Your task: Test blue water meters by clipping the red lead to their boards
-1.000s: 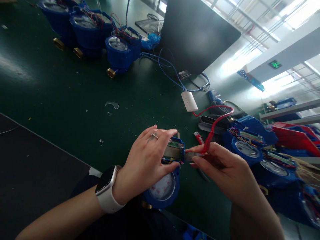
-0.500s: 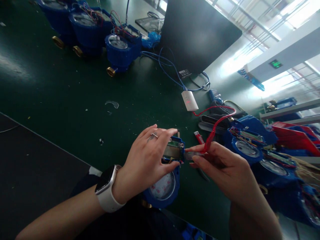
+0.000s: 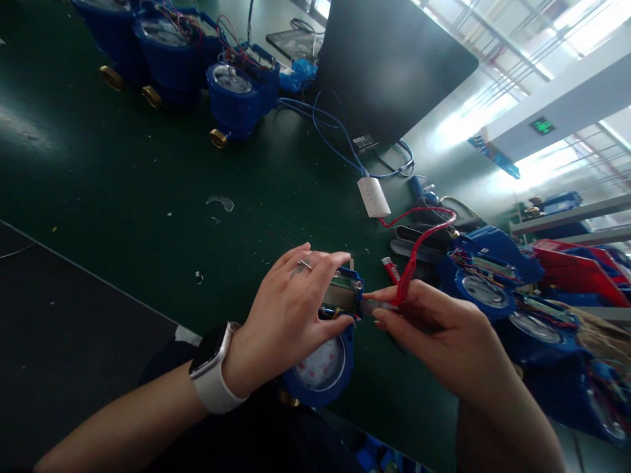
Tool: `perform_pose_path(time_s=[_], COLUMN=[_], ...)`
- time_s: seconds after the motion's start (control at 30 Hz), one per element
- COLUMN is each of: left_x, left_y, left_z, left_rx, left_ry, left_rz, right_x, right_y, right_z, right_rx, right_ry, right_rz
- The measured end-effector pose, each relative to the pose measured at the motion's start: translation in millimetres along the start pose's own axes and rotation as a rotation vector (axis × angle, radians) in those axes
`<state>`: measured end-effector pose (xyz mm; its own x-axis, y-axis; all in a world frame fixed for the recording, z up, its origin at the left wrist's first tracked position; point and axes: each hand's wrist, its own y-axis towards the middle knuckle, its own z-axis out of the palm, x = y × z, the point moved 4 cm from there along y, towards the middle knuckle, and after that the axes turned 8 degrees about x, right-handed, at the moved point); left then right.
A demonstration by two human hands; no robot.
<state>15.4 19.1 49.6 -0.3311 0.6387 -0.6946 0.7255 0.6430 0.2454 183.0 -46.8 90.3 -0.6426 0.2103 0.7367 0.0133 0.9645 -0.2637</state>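
A blue water meter (image 3: 323,384) with a round dial lies low in the middle, close to my body. My left hand (image 3: 290,299) reaches over its housing, with fingers and thumb gripping around an open compartment. A circuit board (image 3: 342,293) shows inside that compartment, partly covered by my fingers. My right hand (image 3: 434,322) pinches a translucent connector (image 3: 377,306) on the end of a red cable (image 3: 414,253). The connector's tip meets the compartment's right edge; whether it is plugged in I cannot tell.
The red cable runs to a white box (image 3: 373,197) with blue cords. Behind stands a dark monitor panel (image 3: 394,66). More blue meters (image 3: 241,98) are at the back left, others (image 3: 486,289) at the right. A small red-labelled item (image 3: 391,269) lies near my right hand.
A red light on the white box has gone out. My right hand and the connector have shifted very slightly left; my left hand keeps its grip on the meter.
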Motion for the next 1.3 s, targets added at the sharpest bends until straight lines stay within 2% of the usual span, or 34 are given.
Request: perform_pose_path(time_s=[0.3, 0.53, 1.3], left_x=[0.4, 1.4, -0.3], left_y=[-0.1, 0.1, -0.3], left_z=[0.2, 1.5, 0.6], left_rx=[-0.004, -0.004, 0.0], left_ry=[0.003, -0.006, -0.02], left_rz=[0.008, 0.006, 0.008], right_x=[8.4, 14.1, 13.4], right_y=[3.7, 2.7, 2.6], right_z=[-2.0, -1.0, -0.6], right_rx=[0.077, 0.067, 0.085], right_ry=[-0.198, -0.288, -0.301], right_rz=[-0.078, -0.092, -0.088])
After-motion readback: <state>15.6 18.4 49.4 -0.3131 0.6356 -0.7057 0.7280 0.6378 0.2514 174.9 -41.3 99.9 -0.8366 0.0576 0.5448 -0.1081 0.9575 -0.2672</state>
